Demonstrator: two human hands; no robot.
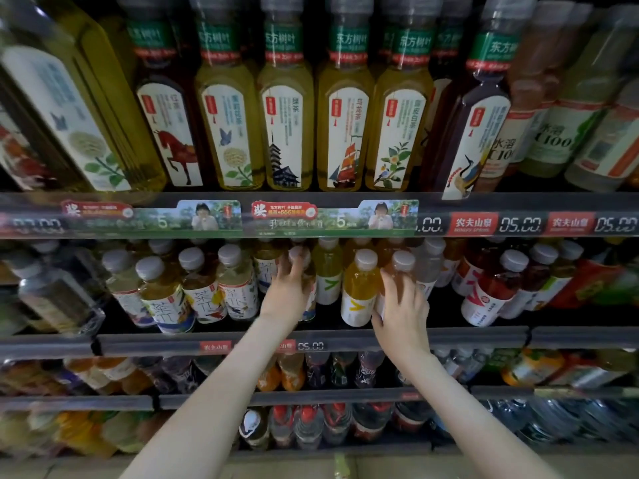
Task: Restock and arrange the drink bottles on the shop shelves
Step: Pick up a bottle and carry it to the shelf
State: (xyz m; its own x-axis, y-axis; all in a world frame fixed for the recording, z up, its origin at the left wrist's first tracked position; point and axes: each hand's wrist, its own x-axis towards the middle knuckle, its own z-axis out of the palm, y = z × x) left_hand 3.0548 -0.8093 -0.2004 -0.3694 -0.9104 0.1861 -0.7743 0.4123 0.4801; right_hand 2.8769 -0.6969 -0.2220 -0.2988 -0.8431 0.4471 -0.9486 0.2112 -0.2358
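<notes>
Two bare forearms rise from the lower edge toward a dim, dark-framed shop rack. Lowest in view, clear plastic water bottles point(307, 426) with red caps stand in a row. The tier above holds small bottles of orange and dark drinks point(292, 375), too blurred to read. Each tier ends in a grey plastic rail point(155, 345), some stretches carrying red price tags.

On the middle shelf, round-shouldered plastic bottles with ribbed grey screw caps crowd together. The left hand point(288, 292) curls around a tea bottle point(298, 254) near the shelf's front, fingers wrapped just under its cap. The right hand point(404, 309) clasps an amber bottle point(403, 266) by its body, fingers spread up the side. The hands are apart, and a yellow bottle point(359, 288) with a white label stands between them, just beside the amber one.

Farther up, above a glossy printed strip point(332, 219), tall squared bottles point(287, 126) of yellow-green and dark tea stand upright, with pale illustrated labels.
</notes>
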